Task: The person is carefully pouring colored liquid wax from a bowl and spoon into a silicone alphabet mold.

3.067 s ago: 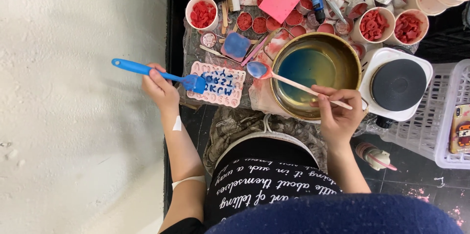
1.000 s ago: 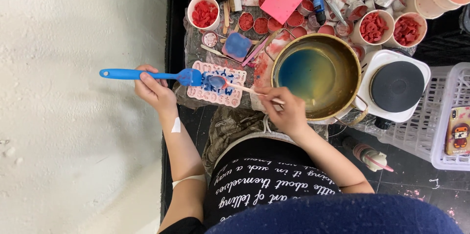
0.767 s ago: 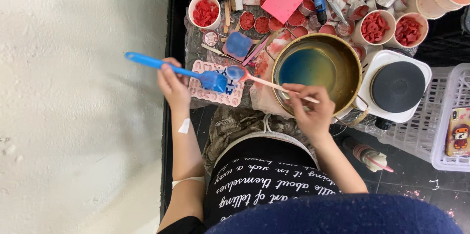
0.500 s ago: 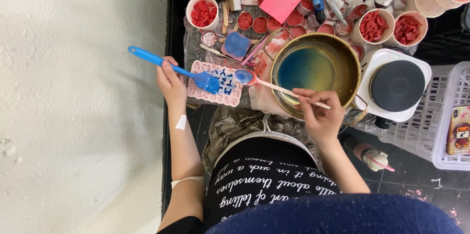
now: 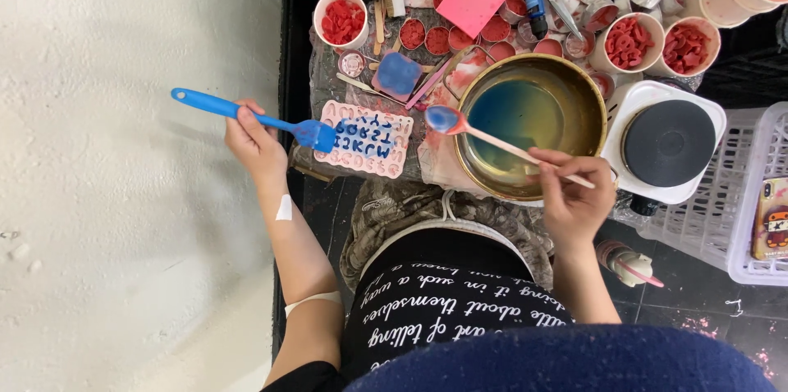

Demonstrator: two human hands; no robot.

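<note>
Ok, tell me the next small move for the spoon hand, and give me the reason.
Probably carry the spoon a little further left and tip it over the pink letter mould. The right hand holds it by the handle end, its bowl full of blue liquid, past the pot rim but short of the mould. The left hand holds the blue spatula at the mould's edge.

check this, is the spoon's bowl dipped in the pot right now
No, the spoon bowl sits outside the pot rim, near the pink letter mould.
</note>
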